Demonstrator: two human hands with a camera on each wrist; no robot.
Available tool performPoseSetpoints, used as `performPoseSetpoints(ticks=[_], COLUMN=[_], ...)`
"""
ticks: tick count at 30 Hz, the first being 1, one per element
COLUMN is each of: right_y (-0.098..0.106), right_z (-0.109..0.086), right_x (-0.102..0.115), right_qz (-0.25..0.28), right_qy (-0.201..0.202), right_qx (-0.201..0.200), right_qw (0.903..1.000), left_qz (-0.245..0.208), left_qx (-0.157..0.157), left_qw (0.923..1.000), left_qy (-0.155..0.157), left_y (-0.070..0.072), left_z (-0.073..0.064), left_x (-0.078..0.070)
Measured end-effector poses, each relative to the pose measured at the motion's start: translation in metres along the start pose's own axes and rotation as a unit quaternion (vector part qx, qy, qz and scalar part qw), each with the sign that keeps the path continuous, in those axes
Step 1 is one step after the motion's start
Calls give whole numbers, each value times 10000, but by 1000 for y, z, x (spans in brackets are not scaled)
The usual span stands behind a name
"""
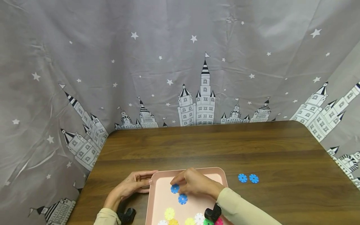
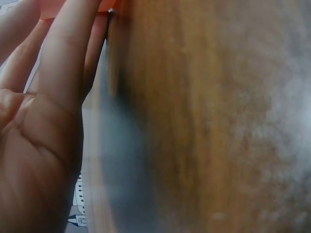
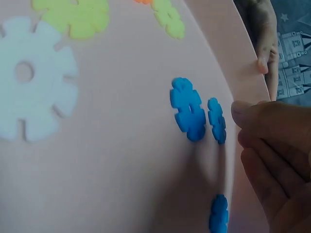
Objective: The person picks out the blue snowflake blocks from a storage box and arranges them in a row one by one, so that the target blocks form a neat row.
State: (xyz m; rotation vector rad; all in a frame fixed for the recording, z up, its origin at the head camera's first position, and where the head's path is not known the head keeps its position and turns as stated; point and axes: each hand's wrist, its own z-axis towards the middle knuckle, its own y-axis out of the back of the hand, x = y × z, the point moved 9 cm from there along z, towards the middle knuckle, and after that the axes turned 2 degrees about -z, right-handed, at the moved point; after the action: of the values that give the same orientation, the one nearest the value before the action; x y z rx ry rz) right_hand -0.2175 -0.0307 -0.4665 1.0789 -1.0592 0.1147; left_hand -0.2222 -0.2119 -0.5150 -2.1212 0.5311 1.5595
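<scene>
My left hand (image 1: 133, 186) holds the pink tray (image 1: 150, 200) at its far left corner, a thumb at the rim and fingers along the outer side. In the left wrist view its palm and extended fingers reach up to the tray. Over the far part of the tray, my right hand (image 1: 194, 184) has its bent fingers lowered around a blue notched disc (image 1: 175, 188). A second blue disc (image 1: 182, 199) lies just nearer. The right wrist view shows thumb and fingertips (image 3: 240, 111) beside a blue disc (image 3: 216, 121), with another blue disc (image 3: 219, 214) lower down.
Two blue discs (image 1: 248, 178) lie side by side on the wooden table (image 1: 275, 150), right of the tray. Yellow (image 1: 169, 213), white (image 1: 199, 218), green and pink discs lie in the tray's near part. A grey castle-print curtain (image 1: 168, 62) hangs behind the table.
</scene>
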Motion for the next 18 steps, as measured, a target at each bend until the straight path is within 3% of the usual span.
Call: performPoseSetpoints(ticks=[18], right_y=[-9], right_z=[7], right_x=[-2], right_qz=[-320], right_qy=[-107], right_qx=[-16], right_qw=[9994], left_qz=[80], left_qx=[120], left_qw=[9998], left_qy=[-159], left_y=[-1], left_z=[-1], left_x=[-2])
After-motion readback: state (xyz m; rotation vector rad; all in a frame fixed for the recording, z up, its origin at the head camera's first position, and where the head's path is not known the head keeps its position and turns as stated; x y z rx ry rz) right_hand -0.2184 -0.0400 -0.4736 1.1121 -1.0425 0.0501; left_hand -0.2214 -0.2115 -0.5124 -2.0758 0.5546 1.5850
